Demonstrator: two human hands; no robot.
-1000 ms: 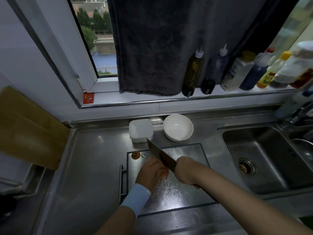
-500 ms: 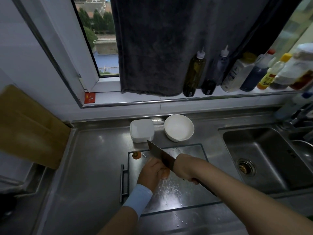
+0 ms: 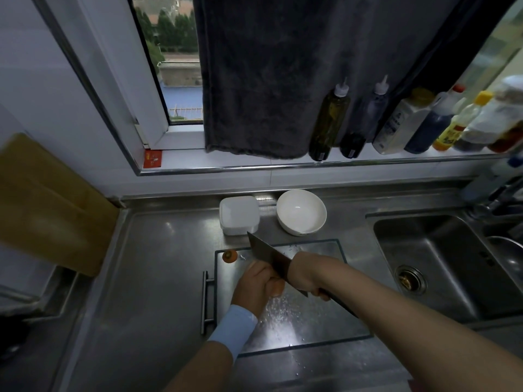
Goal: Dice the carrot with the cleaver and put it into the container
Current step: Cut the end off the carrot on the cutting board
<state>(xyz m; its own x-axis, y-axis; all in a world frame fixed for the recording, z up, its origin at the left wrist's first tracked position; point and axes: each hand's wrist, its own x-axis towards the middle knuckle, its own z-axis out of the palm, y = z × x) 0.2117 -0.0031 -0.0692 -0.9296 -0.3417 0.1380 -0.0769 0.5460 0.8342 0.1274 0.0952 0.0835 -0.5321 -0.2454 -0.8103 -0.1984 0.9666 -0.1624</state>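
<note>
Fingers [image 3: 263, 274] of left hand [image 3: 254, 287] curled over carrot [image 3: 277, 288], pinning it on steel cutting board [image 3: 311, 321] near table [image 3: 158, 278] front edge. Only orange end of carrot shows beneath hand. Right hand [image 3: 307, 274] fingers wrapped tight round cleaver [image 3: 267, 254] handle; blade tilted, flat against left knuckles, over carrot. Whether edge bites carrot: cannot tell. Cut carrot stub [image 3: 229, 256] at board's far-left corner. White square container [image 3: 239, 215] by table back edge, white bowl [image 3: 301, 210] just beside it.
</note>
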